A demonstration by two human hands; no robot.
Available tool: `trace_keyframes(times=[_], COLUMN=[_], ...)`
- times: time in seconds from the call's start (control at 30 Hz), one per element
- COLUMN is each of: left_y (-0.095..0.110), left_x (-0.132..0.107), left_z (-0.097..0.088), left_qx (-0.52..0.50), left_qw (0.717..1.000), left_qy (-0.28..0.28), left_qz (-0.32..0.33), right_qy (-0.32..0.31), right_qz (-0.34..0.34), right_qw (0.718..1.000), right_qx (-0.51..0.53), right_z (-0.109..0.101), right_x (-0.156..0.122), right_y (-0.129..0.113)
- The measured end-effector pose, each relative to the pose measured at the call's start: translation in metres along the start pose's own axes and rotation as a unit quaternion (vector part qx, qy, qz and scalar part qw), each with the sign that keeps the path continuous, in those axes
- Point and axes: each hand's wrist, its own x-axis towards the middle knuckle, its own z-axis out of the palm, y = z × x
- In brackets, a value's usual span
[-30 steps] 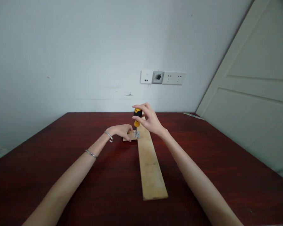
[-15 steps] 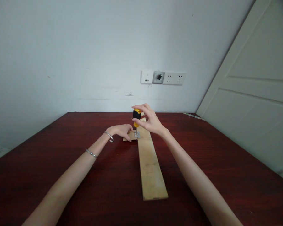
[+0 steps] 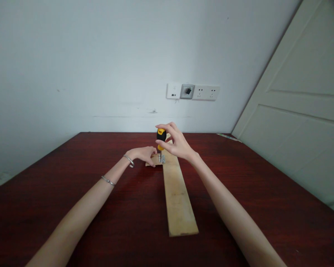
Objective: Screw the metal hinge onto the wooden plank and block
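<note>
Now slightly turned, a screwdriver (image 3: 161,135) is pinched upright by the right hand (image 3: 177,143) over metalwork (image 3: 163,159) at the long board's (image 3: 179,198) left edge; the left hand (image 3: 144,153) clasps a wood piece (image 3: 156,160) alongside, seemingly steadying it.

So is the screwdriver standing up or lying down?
Standing up. Its black-and-yellow handle is on top, in the grip of the right hand, and its shaft points down at the silvery metal piece.

Long board (image 3: 179,196) on dark-red table (image 3: 122,218)
</note>
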Motion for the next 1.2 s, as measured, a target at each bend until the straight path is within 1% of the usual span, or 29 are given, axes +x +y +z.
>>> trace_keyframes(times=[0.13,0.47,0.67,0.87,1.03,1.2], left_y=[0.004,0.007,0.013,0.013,0.013,0.013], left_x=[-0.002,-0.004,-0.006,-0.006,-0.006,-0.006], left_z=[-0.002,-0.003,-0.005,-0.004,-0.005,-0.005], left_qx=[0.018,0.022,0.026,0.022,0.040,0.050], left_qw=[1.000,1.000,1.000,1.000,0.999,0.999], left_qy=[0.004,0.003,-0.006,-0.008,-0.003,-0.004], left_qz=[0.007,-0.002,-0.005,-0.007,-0.012,-0.014], right_qy=[-0.014,0.043,0.060,0.075,0.092,0.107], right_qz=[-0.011,0.035,0.048,0.061,0.057,0.045], right_qw=[1.000,0.997,0.994,0.991,0.990,0.991], right_qx=[0.005,-0.045,-0.081,-0.090,-0.092,-0.071], right_z=[-0.002,0.005,0.007,0.009,0.009,0.007], right_x=[0.000,-0.001,-0.001,-0.002,-0.002,0.000], right_y=[0.001,0.009,0.008,0.007,0.005,0.004])
